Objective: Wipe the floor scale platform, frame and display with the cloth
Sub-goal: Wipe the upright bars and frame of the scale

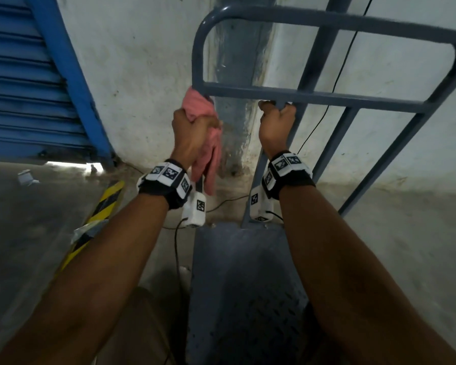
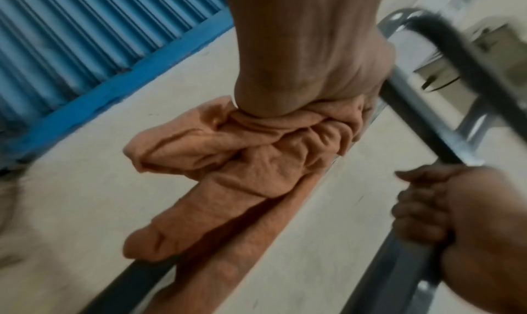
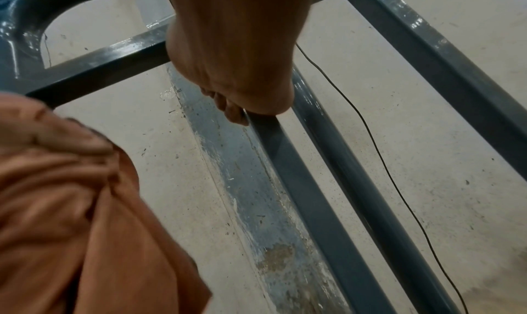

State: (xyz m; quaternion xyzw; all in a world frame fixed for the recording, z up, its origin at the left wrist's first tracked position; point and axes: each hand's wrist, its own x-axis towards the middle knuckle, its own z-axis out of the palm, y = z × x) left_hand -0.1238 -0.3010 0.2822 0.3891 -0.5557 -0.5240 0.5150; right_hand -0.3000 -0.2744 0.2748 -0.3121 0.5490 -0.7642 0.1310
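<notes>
L hand [image 1: 192,127] fist grips cloth [image 1: 208,156] hanging down frame [image 1: 327,21]; R hand [image 1: 275,122] grips upright.

Pink cloth [image 1: 201,111], grey frame [image 1: 313,97], blue shutter [image 1: 24,88]

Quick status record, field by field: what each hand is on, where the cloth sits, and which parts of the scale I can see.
left hand: grips the pink cloth, bunched round the frame's left upright
right hand: grips a grey upright bar, just under the lower crossbar
cloth tail: hangs loose below the left hand
frame: grey railing, against the white wall
platform: grey tread plate, below both arms
display: not in view
</notes>
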